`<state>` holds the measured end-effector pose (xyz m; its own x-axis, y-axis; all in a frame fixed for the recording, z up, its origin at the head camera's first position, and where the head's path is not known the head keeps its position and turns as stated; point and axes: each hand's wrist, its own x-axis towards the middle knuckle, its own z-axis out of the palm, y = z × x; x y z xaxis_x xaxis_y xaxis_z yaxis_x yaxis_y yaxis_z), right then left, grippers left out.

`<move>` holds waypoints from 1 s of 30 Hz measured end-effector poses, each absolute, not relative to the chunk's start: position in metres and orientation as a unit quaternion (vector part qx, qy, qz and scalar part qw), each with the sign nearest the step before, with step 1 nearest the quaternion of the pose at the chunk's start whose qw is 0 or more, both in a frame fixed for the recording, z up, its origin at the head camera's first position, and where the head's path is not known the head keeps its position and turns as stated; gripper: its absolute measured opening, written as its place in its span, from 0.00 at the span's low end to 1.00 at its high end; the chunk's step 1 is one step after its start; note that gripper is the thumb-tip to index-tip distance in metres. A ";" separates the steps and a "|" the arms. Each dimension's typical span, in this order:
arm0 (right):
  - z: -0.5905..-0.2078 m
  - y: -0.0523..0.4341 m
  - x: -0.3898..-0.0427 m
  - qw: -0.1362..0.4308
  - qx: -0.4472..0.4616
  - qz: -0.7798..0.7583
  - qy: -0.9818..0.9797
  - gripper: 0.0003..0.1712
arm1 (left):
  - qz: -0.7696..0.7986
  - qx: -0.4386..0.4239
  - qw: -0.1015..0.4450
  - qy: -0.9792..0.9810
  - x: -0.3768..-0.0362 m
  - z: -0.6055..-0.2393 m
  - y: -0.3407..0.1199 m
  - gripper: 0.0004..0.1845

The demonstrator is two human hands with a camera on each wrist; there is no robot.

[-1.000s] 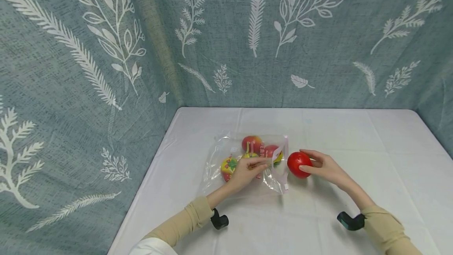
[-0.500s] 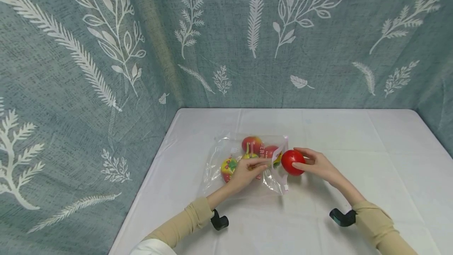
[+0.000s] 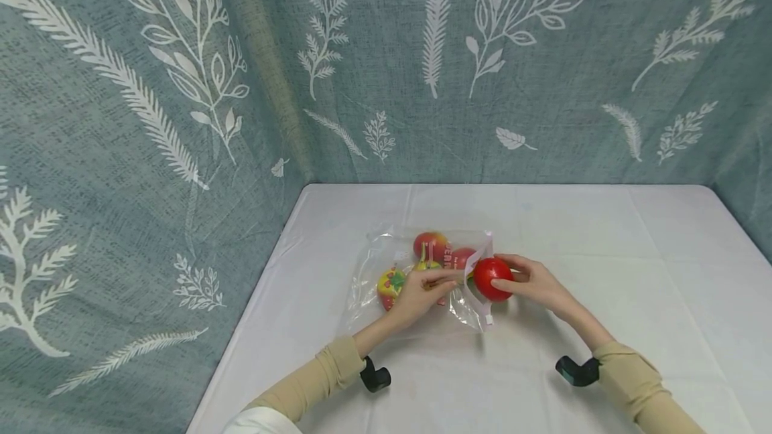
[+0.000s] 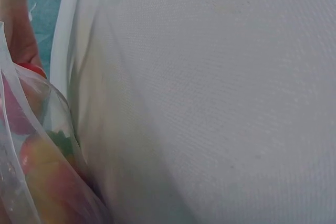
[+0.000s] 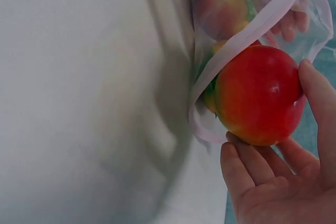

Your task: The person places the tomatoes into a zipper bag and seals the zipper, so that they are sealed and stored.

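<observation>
A clear zip bag (image 3: 374, 273) lies on the white table (image 3: 603, 253) with several red and yellow fruits (image 3: 431, 244) inside; the bag (image 4: 31, 156) also fills the left of the left wrist view. My left hand (image 3: 422, 290) pinches the bag's upper lip and holds its mouth (image 5: 247, 40) up. My right hand (image 3: 533, 281) grips a red apple (image 3: 492, 278) at that mouth. In the right wrist view the apple (image 5: 257, 95) sits against the pale rim, with my fingers (image 5: 252, 166) curled under it.
A blue-grey curtain with white leaf prints (image 3: 181, 86) hangs behind and to the left of the table. The table's left edge (image 3: 241, 327) runs close to the bag. Bare cloth stretches to the right and front.
My right hand has carried the red apple leftward, from beside the bag to its open mouth. The left hand has kept its pinch on the bag's lip.
</observation>
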<state>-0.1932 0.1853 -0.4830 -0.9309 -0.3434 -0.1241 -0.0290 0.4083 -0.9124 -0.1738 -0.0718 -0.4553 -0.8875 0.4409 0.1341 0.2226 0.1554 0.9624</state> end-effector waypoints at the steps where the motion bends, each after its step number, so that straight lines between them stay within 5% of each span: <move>1: -0.483 0.185 -0.193 0.149 -0.113 -0.533 0.825 0.39 | 0.612 0.220 0.089 0.755 -0.174 -0.455 -0.072 0.15; 30: -0.500 0.161 -0.187 0.145 -0.113 -0.558 0.809 0.39 | 0.607 0.236 0.084 0.754 -0.178 -0.465 -0.069 0.14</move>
